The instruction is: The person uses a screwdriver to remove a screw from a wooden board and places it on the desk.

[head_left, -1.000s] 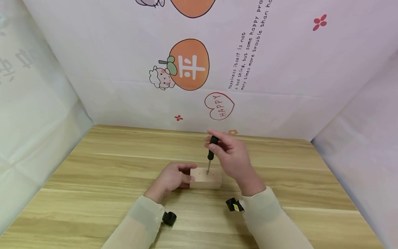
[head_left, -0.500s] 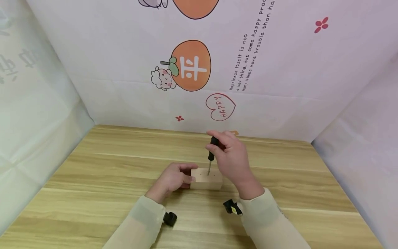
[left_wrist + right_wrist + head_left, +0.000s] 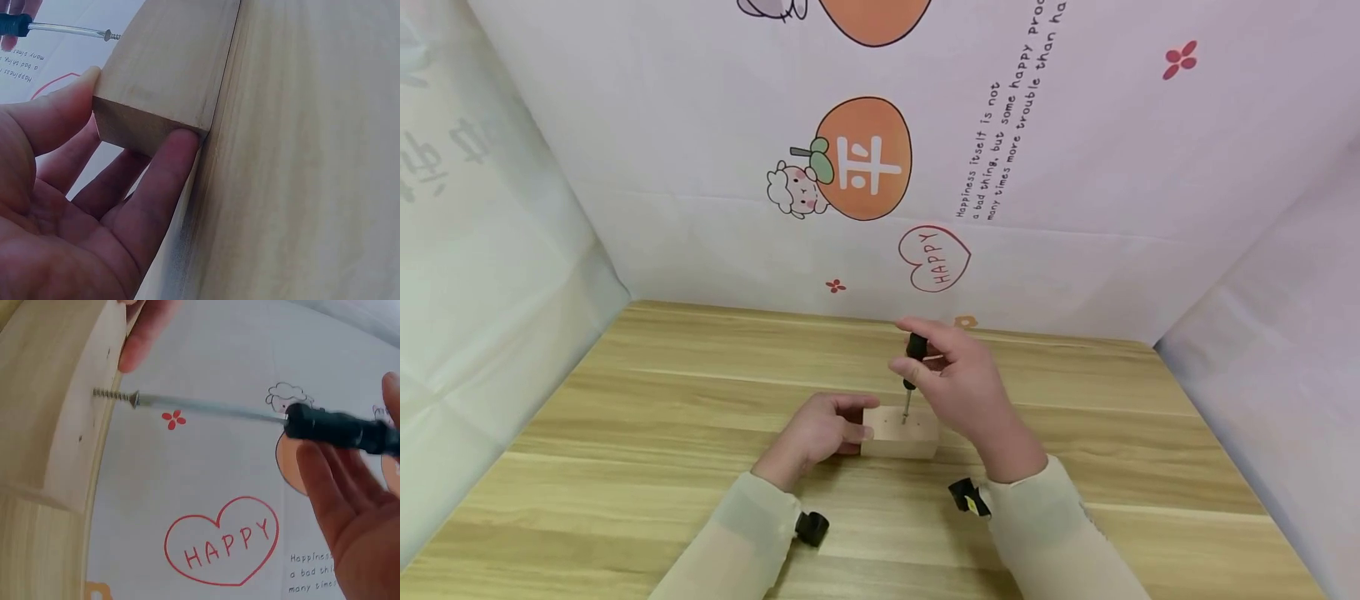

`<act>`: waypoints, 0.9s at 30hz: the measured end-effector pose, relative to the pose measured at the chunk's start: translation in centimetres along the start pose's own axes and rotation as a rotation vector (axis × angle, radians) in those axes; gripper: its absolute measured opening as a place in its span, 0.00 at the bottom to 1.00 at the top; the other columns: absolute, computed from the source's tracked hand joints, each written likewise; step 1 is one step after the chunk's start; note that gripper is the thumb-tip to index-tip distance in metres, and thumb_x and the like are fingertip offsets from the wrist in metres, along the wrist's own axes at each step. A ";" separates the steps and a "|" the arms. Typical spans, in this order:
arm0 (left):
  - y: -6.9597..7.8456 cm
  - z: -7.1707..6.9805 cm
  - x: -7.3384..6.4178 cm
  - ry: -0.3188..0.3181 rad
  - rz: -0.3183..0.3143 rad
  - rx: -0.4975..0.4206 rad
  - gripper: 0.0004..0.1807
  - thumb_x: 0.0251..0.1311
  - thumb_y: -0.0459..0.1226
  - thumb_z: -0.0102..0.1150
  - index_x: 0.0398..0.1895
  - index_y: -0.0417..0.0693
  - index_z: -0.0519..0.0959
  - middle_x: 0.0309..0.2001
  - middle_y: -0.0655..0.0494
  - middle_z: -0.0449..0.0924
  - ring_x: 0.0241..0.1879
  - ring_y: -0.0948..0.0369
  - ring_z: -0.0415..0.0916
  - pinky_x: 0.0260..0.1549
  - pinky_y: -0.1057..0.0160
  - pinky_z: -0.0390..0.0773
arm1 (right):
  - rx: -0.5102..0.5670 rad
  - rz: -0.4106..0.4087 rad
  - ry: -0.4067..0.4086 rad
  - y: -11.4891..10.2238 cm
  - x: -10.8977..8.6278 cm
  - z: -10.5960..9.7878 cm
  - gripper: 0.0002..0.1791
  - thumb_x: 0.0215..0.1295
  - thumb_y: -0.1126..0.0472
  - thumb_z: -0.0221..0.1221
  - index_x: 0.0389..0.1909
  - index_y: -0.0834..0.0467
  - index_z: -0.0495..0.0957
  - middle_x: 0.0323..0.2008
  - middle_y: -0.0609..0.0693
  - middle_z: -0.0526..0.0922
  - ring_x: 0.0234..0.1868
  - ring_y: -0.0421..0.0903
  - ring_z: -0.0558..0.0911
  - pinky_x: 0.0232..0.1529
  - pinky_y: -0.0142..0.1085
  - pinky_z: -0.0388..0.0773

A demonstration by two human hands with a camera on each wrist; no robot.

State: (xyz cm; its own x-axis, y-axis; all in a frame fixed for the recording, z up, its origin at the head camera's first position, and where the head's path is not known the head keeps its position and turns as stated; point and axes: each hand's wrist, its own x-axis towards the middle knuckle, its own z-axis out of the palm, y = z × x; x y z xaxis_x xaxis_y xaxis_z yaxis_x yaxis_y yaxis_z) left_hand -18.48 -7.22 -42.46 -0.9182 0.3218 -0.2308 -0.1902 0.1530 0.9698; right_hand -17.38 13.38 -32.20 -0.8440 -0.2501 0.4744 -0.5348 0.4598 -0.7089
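A pale wooden block [image 3: 898, 448] sits on the table, with small holes in its top face. My left hand [image 3: 823, 429] grips its left end between thumb and fingers; in the left wrist view a fingertip presses on the end face. My right hand [image 3: 966, 383] holds a screwdriver [image 3: 916, 346] by its dark handle, roughly upright over the block. At the screwdriver's tip a threaded screw [image 3: 115, 395] stands in the block's middle hole, with much of its thread showing. Another hole [image 3: 80, 438] lies to one side of it.
The wood-grain table [image 3: 662, 433] meets a white printed backdrop [image 3: 700, 242] behind the block. White sheets also hang at the left and right sides. A small black camera [image 3: 811, 528] is worn at the left wrist, and another black camera [image 3: 967, 497] at the right.
My right hand's fingers and thumb have shifted about the screwdriver handle, turning slightly. My left hand and the block stay together in nearly the same place; the view has drifted slightly.
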 end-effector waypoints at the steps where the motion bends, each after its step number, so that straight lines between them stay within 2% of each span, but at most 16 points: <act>1: 0.0 0.0 0.0 0.000 0.002 0.003 0.23 0.58 0.27 0.68 0.59 0.43 0.81 0.54 0.46 0.78 0.43 0.55 0.81 0.39 0.55 0.83 | -0.038 -0.008 0.025 -0.1 0.0 0.1 0.24 0.62 0.60 0.70 0.60 0.54 0.81 0.41 0.47 0.78 0.39 0.44 0.81 0.41 0.35 0.82; 5: 0.0 0.1 0.0 0.003 0.009 0.004 0.24 0.58 0.26 0.68 0.59 0.43 0.81 0.54 0.46 0.78 0.42 0.55 0.80 0.39 0.54 0.83 | -0.123 -0.020 0.127 -0.3 -0.1 0.4 0.25 0.60 0.60 0.71 0.60 0.53 0.82 0.33 0.49 0.71 0.33 0.43 0.74 0.33 0.34 0.78; 8: 0.0 0.1 0.0 0.005 0.005 -0.001 0.24 0.57 0.26 0.68 0.59 0.43 0.81 0.54 0.46 0.78 0.42 0.55 0.80 0.39 0.54 0.83 | -0.129 -0.016 0.169 -0.1 -0.2 0.4 0.26 0.60 0.62 0.71 0.61 0.55 0.80 0.31 0.48 0.74 0.31 0.42 0.74 0.30 0.37 0.75; 14: 0.1 0.1 0.0 -0.001 0.003 -0.001 0.23 0.58 0.26 0.68 0.59 0.44 0.82 0.53 0.46 0.78 0.42 0.55 0.80 0.39 0.54 0.83 | -0.012 0.050 0.166 0.5 -0.3 0.1 0.20 0.63 0.65 0.68 0.56 0.56 0.79 0.32 0.48 0.82 0.30 0.42 0.81 0.32 0.36 0.80; 17: 0.1 0.0 0.0 -0.004 0.005 -0.003 0.24 0.58 0.26 0.67 0.59 0.43 0.81 0.54 0.46 0.78 0.43 0.55 0.80 0.39 0.54 0.83 | 0.083 0.040 0.126 0.9 -0.3 -0.2 0.20 0.64 0.67 0.66 0.57 0.57 0.77 0.37 0.49 0.84 0.35 0.43 0.84 0.37 0.36 0.82; 22: 0.1 0.0 0.0 -0.007 0.006 -0.004 0.23 0.58 0.26 0.67 0.59 0.42 0.81 0.52 0.45 0.78 0.43 0.55 0.80 0.39 0.54 0.83 | 0.220 -0.070 0.091 1.5 -0.3 -0.1 0.18 0.66 0.72 0.62 0.56 0.62 0.76 0.44 0.53 0.86 0.44 0.48 0.86 0.46 0.38 0.81; 24: 0.0 0.0 0.0 -0.007 0.005 -0.002 0.23 0.58 0.26 0.67 0.59 0.42 0.81 0.52 0.46 0.78 0.43 0.55 0.80 0.39 0.54 0.83 | 0.196 -0.150 0.111 1.6 -0.3 0.3 0.16 0.65 0.73 0.62 0.53 0.63 0.78 0.43 0.53 0.86 0.43 0.48 0.86 0.45 0.38 0.82; 27: 0.0 -0.1 0.1 -0.003 0.002 -0.001 0.23 0.58 0.27 0.67 0.59 0.44 0.81 0.54 0.46 0.78 0.43 0.55 0.81 0.39 0.54 0.83 | 0.048 -0.284 0.168 1.7 -0.3 0.9 0.18 0.61 0.72 0.68 0.52 0.64 0.81 0.42 0.53 0.85 0.39 0.48 0.86 0.41 0.38 0.83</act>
State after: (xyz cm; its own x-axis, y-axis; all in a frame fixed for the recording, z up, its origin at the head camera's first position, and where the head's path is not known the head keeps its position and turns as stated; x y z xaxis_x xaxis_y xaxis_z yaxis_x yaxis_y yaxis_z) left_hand -18.55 -7.28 -42.51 -0.9175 0.3250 -0.2294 -0.1890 0.1514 0.9702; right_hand -18.06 13.40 -34.00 -0.6448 -0.2165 0.7330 -0.7522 0.3502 -0.5582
